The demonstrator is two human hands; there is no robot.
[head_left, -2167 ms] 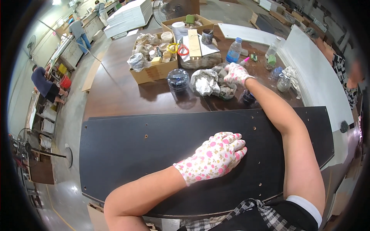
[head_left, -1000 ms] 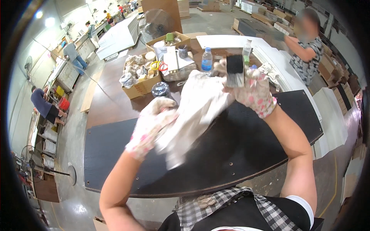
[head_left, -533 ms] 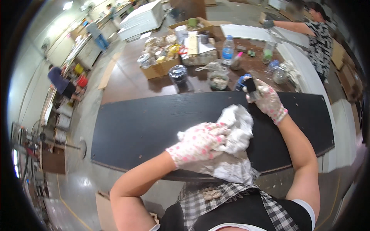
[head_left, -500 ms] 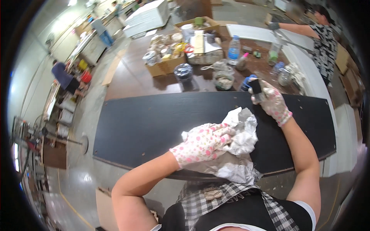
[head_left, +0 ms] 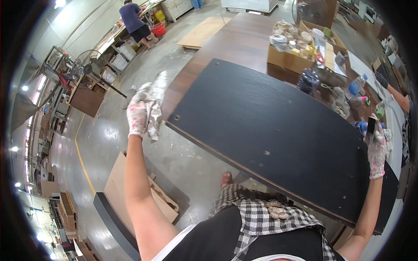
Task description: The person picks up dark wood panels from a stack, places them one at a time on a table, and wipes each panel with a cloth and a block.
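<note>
My left hand (head_left: 137, 119), in a white glove with pink spots, is closed round a crumpled white rag (head_left: 155, 98). It is raised over the floor, beyond the left end of a long black board (head_left: 257, 117). The rag hangs loosely and is partly blurred. On the far right, my right hand (head_left: 377, 153), gloved the same way, grips what looks like a flat brush (head_left: 371, 125) with a black end and a greyish band. That hand is over the board's right part, near its far edge. Small holes or marks dot the board, which lies on a brown tabletop (head_left: 244, 39).
Beyond the board stand a cardboard box (head_left: 283, 60) of jars, a dark jar (head_left: 308, 81) and a water bottle (head_left: 357, 85). A co-worker's arm (head_left: 397, 95) reaches in at the right. A fan (head_left: 89, 65) and wooden panels (head_left: 119, 191) stand at left; another person (head_left: 133, 19) works farther back.
My left hand has lifted the rag off the board and swung it left over the floor. My view has turned left. The right hand still holds the brush.
</note>
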